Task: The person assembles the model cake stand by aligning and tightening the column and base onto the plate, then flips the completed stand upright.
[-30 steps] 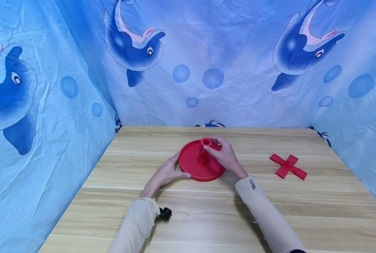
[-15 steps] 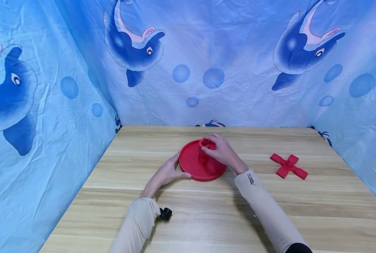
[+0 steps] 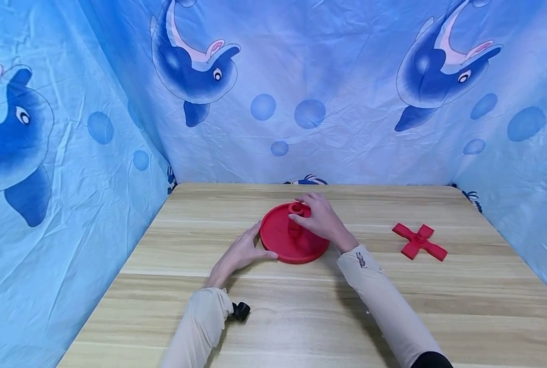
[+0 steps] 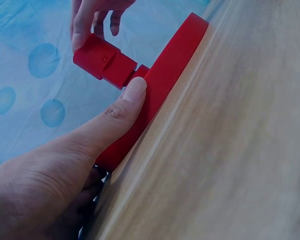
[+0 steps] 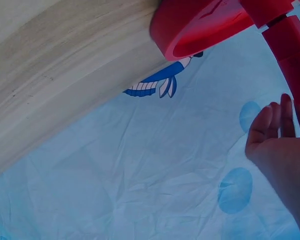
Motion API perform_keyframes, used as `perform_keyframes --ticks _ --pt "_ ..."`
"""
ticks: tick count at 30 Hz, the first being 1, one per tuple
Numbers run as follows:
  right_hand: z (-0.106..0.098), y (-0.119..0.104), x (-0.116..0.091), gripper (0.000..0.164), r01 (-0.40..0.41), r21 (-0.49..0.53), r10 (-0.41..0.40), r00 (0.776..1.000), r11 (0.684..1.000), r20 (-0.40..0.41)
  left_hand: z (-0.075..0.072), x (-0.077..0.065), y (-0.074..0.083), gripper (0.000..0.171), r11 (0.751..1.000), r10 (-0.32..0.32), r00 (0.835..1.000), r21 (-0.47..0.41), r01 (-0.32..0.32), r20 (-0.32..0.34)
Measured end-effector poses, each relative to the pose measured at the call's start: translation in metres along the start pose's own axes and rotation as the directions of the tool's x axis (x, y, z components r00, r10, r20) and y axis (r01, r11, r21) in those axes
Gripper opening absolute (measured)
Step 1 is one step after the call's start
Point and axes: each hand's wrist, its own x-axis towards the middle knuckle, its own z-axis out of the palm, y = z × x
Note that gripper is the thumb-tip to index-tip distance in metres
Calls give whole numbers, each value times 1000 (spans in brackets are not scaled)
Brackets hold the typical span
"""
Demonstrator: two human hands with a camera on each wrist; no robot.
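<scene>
A round red dish with a raised rim (image 3: 275,240) lies on the table, a short stub rising at its centre. My left hand (image 3: 241,253) grips its near-left edge, with the thumb on the rim in the left wrist view. Over the stub stands a red stepped tube (image 4: 102,60), nearly upright and marked 32; a narrow gap shows beneath its wider part. My right hand (image 3: 321,220) pinches the tube's top between thumb and fingers. In the right wrist view the tube (image 5: 290,55) meets the stub, but how deep it sits is hidden.
A red four-armed cross piece (image 3: 419,242) with a small central boss lies to the right on the wooden table (image 3: 273,317). Blue dolphin-printed sheeting (image 3: 282,76) hangs behind the table and along both sides.
My right hand has shifted slightly left with the tube's top, bringing the tube closer to upright. The left hand and the dish stay put.
</scene>
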Motion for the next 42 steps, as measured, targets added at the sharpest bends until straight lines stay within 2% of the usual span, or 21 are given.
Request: perform_keyframes --ticks 7,16,23,31,38,42 --pt "0 0 0 45 65 9 -65 998 998 16 1 0 -1 116 1000 2 1000 4 -2 0" --pt "1 1 0 54 38 -60 -38 999 997 -1 2 0 -1 117 1000 -11 1000 15 12 -3" --pt "-1 5 -1 47 98 -17 -97 995 995 26 2 1 -1 117 1000 -5 1000 15 5 -6" --pt "1 7 0 55 39 -9 -39 999 999 12 3 0 0 117 1000 -6 1000 4 6 -4" --pt "-1 9 0 48 105 -6 -105 994 994 26 2 0 0 117 1000 -3 1000 -14 2 -3" --pt "-1 8 0 46 100 -7 -99 995 995 28 2 0 -1 117 1000 3 1000 -10 -4 -8"
